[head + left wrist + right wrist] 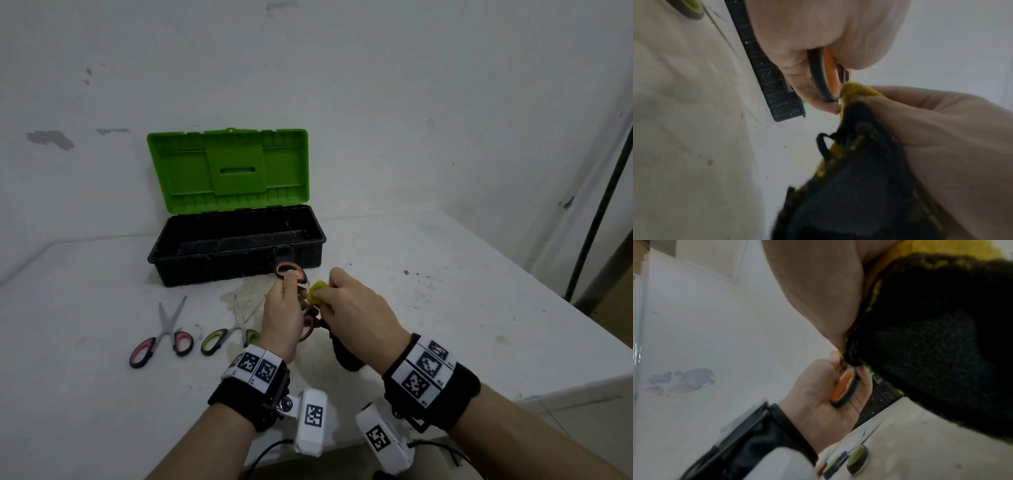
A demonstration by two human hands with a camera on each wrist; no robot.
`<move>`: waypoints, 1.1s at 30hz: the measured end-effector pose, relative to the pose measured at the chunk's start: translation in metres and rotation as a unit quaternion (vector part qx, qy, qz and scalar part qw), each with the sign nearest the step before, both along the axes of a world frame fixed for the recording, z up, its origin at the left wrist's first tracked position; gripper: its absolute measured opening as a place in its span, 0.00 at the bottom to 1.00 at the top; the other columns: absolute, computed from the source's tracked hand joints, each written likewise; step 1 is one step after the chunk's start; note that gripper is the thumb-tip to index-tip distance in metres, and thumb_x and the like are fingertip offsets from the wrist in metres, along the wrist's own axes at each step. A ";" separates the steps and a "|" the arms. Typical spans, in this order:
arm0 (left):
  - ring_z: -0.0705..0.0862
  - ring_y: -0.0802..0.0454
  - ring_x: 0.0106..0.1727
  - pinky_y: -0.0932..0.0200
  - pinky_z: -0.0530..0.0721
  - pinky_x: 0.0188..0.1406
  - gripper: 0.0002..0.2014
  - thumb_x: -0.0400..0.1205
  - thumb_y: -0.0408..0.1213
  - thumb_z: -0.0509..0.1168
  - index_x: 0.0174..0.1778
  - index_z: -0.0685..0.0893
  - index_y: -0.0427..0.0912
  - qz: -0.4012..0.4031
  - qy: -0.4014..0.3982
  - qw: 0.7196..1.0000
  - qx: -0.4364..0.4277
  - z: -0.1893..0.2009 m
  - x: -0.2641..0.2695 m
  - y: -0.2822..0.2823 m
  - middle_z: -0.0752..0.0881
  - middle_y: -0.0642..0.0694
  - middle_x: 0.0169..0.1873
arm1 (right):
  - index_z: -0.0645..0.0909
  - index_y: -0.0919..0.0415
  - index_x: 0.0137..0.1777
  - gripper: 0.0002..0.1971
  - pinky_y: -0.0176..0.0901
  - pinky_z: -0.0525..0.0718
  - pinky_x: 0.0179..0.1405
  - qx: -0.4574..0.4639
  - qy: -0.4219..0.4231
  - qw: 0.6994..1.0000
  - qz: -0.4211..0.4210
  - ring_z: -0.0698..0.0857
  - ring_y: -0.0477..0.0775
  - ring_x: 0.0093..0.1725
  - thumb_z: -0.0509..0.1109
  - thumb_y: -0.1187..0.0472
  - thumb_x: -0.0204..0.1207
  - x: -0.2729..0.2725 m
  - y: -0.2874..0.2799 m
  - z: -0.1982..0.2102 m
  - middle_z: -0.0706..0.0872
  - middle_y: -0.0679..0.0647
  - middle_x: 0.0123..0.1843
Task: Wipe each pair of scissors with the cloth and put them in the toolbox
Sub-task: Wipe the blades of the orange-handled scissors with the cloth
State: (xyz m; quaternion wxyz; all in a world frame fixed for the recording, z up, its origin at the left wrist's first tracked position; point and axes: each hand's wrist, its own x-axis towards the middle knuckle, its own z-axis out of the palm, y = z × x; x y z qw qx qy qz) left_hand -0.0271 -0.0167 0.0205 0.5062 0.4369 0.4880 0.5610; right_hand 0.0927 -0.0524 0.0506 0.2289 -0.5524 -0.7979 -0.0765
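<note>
Midway over the white worktop (445,308), a pair of orange-handled scissors (287,270) is held up just in front of the open toolbox (236,250), whose green lid (227,168) stands raised against the wall. The handles are clasped in the left hand (282,315), its grip wrapped around the lower loop with the thumb pressed by the upper one, seemingly so that the blades are steadied for cleaning. The black and yellow cloth (317,292) is bunched in the right hand (356,308), whose grip is pinched around the blades through the fabric; the blades themselves are hidden by cloth and fingers. As far as can be judged, the scissors' long axis is carried crosswise, handles to the left and blades pointing right into the cloth. Two further pairs, the red-handled scissors (161,339) and the green-handled scissors (233,334), are left lying on the worktop to the left, blades spread and pointing away towards the toolbox, handles nearest the person. Nothing can be made out inside the toolbox, so the first wipe is judged to be in hand.
</note>
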 end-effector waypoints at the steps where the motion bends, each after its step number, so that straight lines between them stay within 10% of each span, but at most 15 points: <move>1: 0.84 0.53 0.30 0.54 0.86 0.24 0.20 0.92 0.49 0.51 0.49 0.81 0.38 0.003 -0.004 1.000 0.001 0.001 0.000 -0.001 0.80 0.39 0.38 | 0.86 0.55 0.49 0.07 0.47 0.75 0.23 0.004 0.012 1.000 -0.003 0.66 0.48 0.34 0.66 0.58 0.83 0.003 0.001 0.002 0.67 0.47 0.42; 5: 0.81 0.54 0.26 0.57 0.83 0.22 0.20 0.92 0.48 0.52 0.51 0.81 0.37 0.002 -0.007 1.000 -0.003 0.002 0.002 -0.003 0.78 0.44 0.34 | 0.85 0.54 0.46 0.04 0.47 0.75 0.20 0.035 0.029 0.999 -0.012 0.65 0.47 0.33 0.68 0.60 0.81 0.003 0.000 0.004 0.64 0.46 0.42; 10: 0.85 0.45 0.39 0.43 0.88 0.42 0.21 0.91 0.50 0.53 0.45 0.83 0.39 0.017 0.037 0.999 0.000 0.000 0.000 0.001 0.85 0.43 0.34 | 0.83 0.52 0.45 0.03 0.42 0.70 0.16 0.000 -0.008 1.000 0.019 0.63 0.45 0.34 0.75 0.60 0.75 -0.006 -0.014 -0.017 0.64 0.45 0.42; 19: 0.81 0.48 0.32 0.59 0.84 0.20 0.19 0.92 0.46 0.52 0.48 0.82 0.37 -0.005 0.028 1.000 0.007 0.004 0.001 -0.004 0.80 0.40 0.37 | 0.86 0.50 0.50 0.05 0.44 0.68 0.22 0.016 0.044 0.999 -0.019 0.66 0.49 0.33 0.67 0.58 0.82 0.010 0.001 -0.016 0.65 0.46 0.41; 27: 0.88 0.50 0.37 0.59 0.85 0.25 0.19 0.92 0.48 0.52 0.50 0.84 0.40 -0.012 0.019 1.000 0.000 0.002 0.004 -0.001 0.87 0.38 0.42 | 0.83 0.55 0.49 0.04 0.50 0.77 0.23 0.019 0.048 0.999 -0.015 0.68 0.49 0.34 0.66 0.59 0.81 0.009 0.000 -0.008 0.67 0.48 0.43; 33: 0.91 0.38 0.34 0.49 0.92 0.30 0.23 0.92 0.44 0.53 0.54 0.80 0.24 -0.004 -0.043 0.999 -0.010 0.002 0.001 0.001 0.88 0.24 0.46 | 0.82 0.54 0.44 0.04 0.36 0.55 0.18 0.010 0.043 0.997 -0.064 0.65 0.50 0.31 0.72 0.64 0.76 0.021 0.004 -0.017 0.62 0.46 0.41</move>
